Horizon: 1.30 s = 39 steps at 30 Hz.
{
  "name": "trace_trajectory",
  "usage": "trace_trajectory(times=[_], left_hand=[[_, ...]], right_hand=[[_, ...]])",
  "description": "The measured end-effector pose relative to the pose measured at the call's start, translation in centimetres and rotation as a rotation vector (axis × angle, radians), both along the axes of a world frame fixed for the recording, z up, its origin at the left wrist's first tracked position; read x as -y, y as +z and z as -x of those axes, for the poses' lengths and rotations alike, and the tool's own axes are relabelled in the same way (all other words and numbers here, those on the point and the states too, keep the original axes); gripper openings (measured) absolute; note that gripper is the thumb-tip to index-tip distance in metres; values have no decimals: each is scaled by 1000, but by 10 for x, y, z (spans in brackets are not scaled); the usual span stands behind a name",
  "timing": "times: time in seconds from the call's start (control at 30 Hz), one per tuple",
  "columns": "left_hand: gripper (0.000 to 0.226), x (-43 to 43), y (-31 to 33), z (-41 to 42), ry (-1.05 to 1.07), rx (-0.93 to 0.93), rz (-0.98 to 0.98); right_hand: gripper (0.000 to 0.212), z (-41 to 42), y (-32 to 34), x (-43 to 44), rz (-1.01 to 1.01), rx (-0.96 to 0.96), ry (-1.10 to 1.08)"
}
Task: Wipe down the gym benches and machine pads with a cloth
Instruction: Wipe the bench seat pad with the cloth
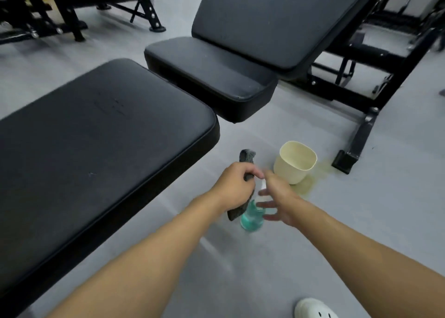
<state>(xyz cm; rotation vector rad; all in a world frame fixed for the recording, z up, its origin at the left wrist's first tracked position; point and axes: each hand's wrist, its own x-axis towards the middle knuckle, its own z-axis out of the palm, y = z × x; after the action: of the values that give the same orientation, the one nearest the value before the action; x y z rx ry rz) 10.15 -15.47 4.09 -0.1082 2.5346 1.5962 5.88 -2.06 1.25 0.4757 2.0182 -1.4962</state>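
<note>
Items before you, near to far:

- Your left hand: fingers curled tight round a grey cloth. One end of the cloth stands up above your fist and the other end hangs below it.
- Your right hand: fingers spread and loose, gripping nothing, blurred, and right against the spray bottle. Whether they touch it cannot be told.
- Spray bottle: clear, with teal liquid in the lower part and a white head showing between your two hands. It sits just under your left fist, beside the hanging end of the cloth. Which hand carries it, if either does, cannot be told.
- Cream bin: open-topped, on the grey floor just beyond your right hand, with a yellowish patch on the floor at its base.
- Flat bench: black pad to your left, near your left forearm.
- Incline bench: black seat pad just past the end of the flat bench, raised back pad behind it, on a black frame.
- Further bench frame: far left, black.
- White shoe: at the bottom edge, on the floor.
</note>
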Motion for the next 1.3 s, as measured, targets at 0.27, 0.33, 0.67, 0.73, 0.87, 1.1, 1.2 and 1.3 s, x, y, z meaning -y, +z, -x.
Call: trace_trajectory(times=[0.27, 0.33, 0.67, 0.73, 0.87, 1.1, 1.2, 1.3], left_hand=[[68, 26, 164, -25, -138, -329, 190], [67, 56, 194, -37, -90, -401, 202], [78, 258, 150, -49, 159, 28, 864], [96, 268, 152, -35, 141, 130, 937], [90, 281, 158, -3, 135, 209, 972], [77, 283, 150, 7, 158, 240, 944], [67, 283, 149, 3, 158, 230, 929], [70, 281, 147, -5, 179, 179, 904]], right_hand=[[19, -19, 159, 49, 732, -226, 108], [16, -25, 193, 77, 681, -405, 164], [11, 11, 214, 226, -137, -926, 489], [16, 24, 211, 247, -156, -989, 542], [42, 56, 195, 283, -219, -1154, 714], [45, 99, 164, 310, -688, -1339, 1179], [41, 111, 168, 327, -767, -1282, 1049], [36, 100, 170, 338, -790, -1290, 1024]])
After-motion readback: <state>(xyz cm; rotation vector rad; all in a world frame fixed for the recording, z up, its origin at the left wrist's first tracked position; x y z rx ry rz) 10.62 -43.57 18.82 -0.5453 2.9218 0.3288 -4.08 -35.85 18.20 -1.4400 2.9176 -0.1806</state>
